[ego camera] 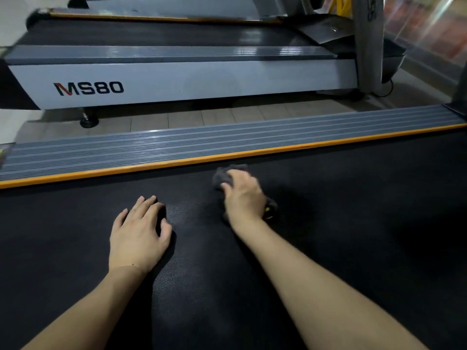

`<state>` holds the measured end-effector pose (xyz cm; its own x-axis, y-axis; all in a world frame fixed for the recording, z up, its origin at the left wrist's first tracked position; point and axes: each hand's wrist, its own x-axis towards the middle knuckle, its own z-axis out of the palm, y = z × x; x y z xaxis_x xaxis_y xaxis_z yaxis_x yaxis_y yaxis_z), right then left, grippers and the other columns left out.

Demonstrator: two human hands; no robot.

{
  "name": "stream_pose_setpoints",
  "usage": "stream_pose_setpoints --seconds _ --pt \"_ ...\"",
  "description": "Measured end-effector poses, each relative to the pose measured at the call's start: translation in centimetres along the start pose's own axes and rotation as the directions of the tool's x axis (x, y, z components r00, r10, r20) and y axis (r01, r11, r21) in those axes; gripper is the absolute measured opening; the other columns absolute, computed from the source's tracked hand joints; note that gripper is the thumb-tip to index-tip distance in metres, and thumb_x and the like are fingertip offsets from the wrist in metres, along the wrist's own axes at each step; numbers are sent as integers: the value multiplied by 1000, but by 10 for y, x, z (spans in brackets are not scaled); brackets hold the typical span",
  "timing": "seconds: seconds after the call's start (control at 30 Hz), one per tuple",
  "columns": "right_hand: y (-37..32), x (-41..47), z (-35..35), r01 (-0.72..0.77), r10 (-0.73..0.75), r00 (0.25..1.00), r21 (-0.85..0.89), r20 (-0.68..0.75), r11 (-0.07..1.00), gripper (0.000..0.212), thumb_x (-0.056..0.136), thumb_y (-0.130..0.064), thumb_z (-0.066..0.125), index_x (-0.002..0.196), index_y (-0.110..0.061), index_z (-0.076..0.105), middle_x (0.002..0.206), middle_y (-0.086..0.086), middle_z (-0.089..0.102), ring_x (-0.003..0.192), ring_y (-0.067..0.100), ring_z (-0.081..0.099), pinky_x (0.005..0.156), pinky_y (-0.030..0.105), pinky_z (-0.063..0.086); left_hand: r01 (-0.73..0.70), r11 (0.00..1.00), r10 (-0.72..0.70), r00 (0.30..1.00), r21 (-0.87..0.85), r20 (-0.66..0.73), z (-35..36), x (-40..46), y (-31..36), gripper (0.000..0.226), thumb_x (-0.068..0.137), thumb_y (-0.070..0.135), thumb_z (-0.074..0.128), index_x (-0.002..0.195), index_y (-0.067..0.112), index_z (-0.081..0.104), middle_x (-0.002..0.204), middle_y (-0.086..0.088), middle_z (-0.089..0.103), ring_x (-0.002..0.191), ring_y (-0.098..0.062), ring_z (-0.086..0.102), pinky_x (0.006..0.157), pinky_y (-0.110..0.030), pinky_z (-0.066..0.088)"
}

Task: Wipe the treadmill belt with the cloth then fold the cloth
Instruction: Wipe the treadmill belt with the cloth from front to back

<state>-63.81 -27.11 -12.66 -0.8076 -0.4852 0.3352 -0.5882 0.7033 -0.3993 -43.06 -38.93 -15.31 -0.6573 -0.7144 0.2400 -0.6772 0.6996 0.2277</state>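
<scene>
Grey cloth, one, lay bunched under the gripping right hand; the left hand pressed flat, fingers spread, on one black treadmill belt.

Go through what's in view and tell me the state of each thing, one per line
cloth: bunched up, not folded, on the belt under the right hand
right hand: on top of the cloth, fingers curled round it
left hand: resting flat on the belt, holding nothing
treadmill belt: dark, hands and cloth on it
side rail: ribbed, bare, orange strip along its belt edge
neighbouring treadmill: marked MS80, nobody on it
</scene>
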Motion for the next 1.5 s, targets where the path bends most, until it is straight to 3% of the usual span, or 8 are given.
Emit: stream_pose_setpoints --seconds 0.2,0.47,0.67,0.8,1.03,1.13,1.27,1.5 --pt "5 -1 -4 371 -383 910 103 155 923 39 88 -25 67 127 -24 63 121 -3 63 100 27 57 80 36 53 -17 1000 17 1000 -1 0 0 0 -2 48 86 41 38 122 24 66 147 6 56 145 -13 41 119 -43 30" --pt "90 30 -28 -155 155 988 -43 -5 987 38 95 -27 61 132 -20 62 147 1 50 130 22 50 105 30 36 5 1000 -5 1000 -18 21 1 2 0 47 86 41 40 122 24 65 147 6 56 146 -13 40 120 -44 27" --pt "-56 -8 25 186 -218 964 203 149 961 34 91 -21 65 124 -15 66 139 7 57 127 26 53 106 33 40 13 999 -13 1000 -31 12 -1 1 0 47 86 41 39 121 23 66 146 6 57 145 -13 41 120 -42 29" --pt "-24 16 13 379 -417 891 212 180 901 33 87 -14 69 121 -13 69 134 7 61 126 26 55 107 27 35 1 999 0 1000 -33 10 -2 0 -2 48 86 40 39 121 23 66 146 6 57 145 -12 40 120 -41 28" --pt "44 36 -6 -57 57 998 20 15 998 29 93 -23 63 121 -20 68 135 -1 60 117 24 58 95 32 44 4 999 -3 1000 -42 9 0 2 -1 44 86 41 41 118 24 65 146 6 56 146 -12 38 120 -42 27" --pt "-19 -10 4 174 -174 985 125 -6 977 18 82 -15 72 99 -17 71 108 2 69 98 25 65 78 31 51 -13 999 14 1000 -35 7 0 1 -2 47 86 43 39 119 23 67 146 5 57 146 -14 39 120 -43 28" --pt "-20 -32 9 472 -513 851 265 113 841 35 82 -18 74 117 -20 70 126 -1 67 116 21 63 94 31 51 -44 999 44 999 -24 5 -1 -1 -2 51 87 45 38 122 24 67 147 3 56 146 -16 39 120 -44 29" --pt "129 55 -41 12 -13 998 3 67 1000 34 95 -28 60 129 -28 63 140 -7 57 123 22 57 100 37 44 -80 996 80 997 -45 1 -1 1 -1 47 89 48 40 120 26 68 146 7 57 146 -14 39 120 -44 29"
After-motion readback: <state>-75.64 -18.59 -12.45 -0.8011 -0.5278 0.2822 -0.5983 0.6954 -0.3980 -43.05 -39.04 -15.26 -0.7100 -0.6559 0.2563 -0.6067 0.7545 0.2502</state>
